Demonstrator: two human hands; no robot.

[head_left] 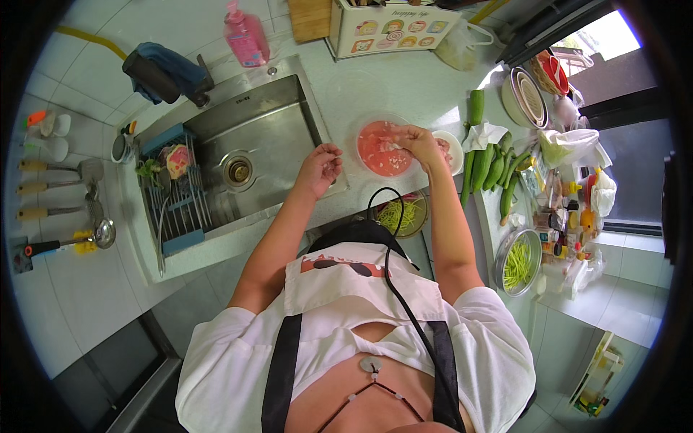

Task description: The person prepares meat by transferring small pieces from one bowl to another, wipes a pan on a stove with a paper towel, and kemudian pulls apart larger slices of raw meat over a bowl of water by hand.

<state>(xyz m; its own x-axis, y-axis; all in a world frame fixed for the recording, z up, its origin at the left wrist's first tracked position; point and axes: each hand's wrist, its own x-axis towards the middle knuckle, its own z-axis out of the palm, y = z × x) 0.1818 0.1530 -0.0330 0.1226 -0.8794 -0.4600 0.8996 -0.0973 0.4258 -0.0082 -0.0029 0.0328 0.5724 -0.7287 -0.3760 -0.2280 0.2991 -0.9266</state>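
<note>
Right hand (416,141) pinches pale meat in the pink bowl (382,148); left hand (321,167), fingers loosely curled and empty, hovers beside the sink (271,119)

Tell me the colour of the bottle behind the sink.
Pink: the bottle is seen best, and only, in the head view.

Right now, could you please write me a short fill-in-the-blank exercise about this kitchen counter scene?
1. The right hand reaches into a clear bowl of pink raw ____.
2. The left hand hovers at the right edge of the steel ____.
3. The dish soap bottle behind the sink is ____ in colour.
4. The cucumbers lie to the ____ of the bowl.

Missing words: meat; sink; pink; right
</note>
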